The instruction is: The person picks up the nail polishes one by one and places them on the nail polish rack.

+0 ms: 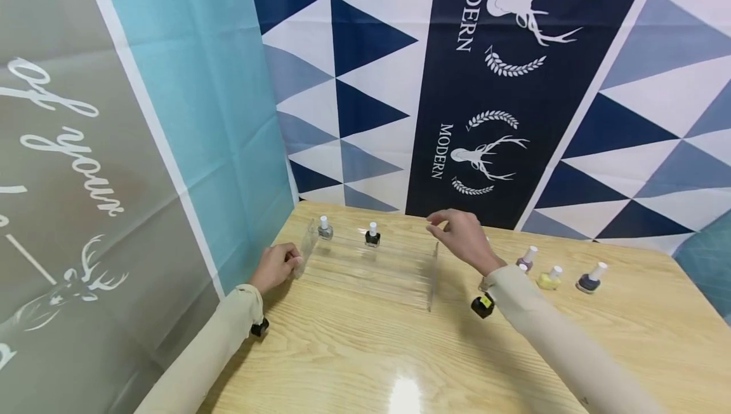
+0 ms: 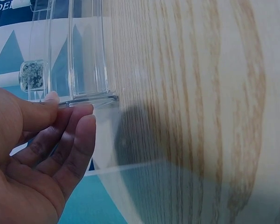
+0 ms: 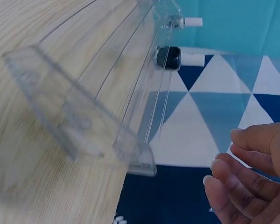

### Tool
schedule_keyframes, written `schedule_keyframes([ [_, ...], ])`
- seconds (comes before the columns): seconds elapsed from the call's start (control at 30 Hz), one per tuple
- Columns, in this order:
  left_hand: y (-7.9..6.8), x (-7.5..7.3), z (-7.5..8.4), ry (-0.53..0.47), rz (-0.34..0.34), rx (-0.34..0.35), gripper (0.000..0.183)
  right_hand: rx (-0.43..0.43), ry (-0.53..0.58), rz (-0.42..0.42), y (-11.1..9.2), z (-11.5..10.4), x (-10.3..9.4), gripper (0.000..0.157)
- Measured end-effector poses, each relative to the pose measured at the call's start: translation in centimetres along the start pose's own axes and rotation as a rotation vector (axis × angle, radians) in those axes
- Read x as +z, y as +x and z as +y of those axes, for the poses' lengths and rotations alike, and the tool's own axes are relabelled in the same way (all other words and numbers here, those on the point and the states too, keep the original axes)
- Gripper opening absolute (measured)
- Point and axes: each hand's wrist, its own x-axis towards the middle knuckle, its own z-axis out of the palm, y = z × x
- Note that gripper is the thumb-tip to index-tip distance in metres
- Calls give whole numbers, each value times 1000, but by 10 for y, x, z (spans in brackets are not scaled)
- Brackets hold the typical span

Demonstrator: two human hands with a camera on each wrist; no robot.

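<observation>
Head view: from afar I logged the left hand [image 1: 278, 267] pinching the left end of the clear rack [image 1: 368, 269] on the table [image 1: 342, 350]; the right hand [image 1: 464, 239], relaxed and empty, hung near its right end. A grey bottle [image 1: 325, 232] and a black bottle [image 1: 372, 238] stood along its rear. I judged light, steady bracing best.

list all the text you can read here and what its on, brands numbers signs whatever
"MODERN": twice, sideways, on the black wall panel
"of your": on the grey wall panel; other letters there are cut off at the picture's edge
Yellow sticker on a dark bottle: too small to read
Other bottles: no readable labels or brands
Numbers: none readable
</observation>
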Motion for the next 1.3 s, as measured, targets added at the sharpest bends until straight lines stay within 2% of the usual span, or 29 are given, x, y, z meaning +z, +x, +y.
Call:
schedule_keyframes([
  [0.13,0,3,0,-6,-21,0,15,11,-25,10,-12,11,-11,17],
  [0.53,7,-2,6,17,-3,9,14,54,-83,48,-39,39,-50,16],
  [0.7,5,-4,7,17,-23,-3,14,63,-112,62,-51,50,-64,17],
  [0.9,3,-4,6,7,-16,-17,14,79,-143,83,-64,65,-78,17],
  [1.3,2,1,3,39,-6,-7,12,173,-205,108,-95,103,-109,18],
])
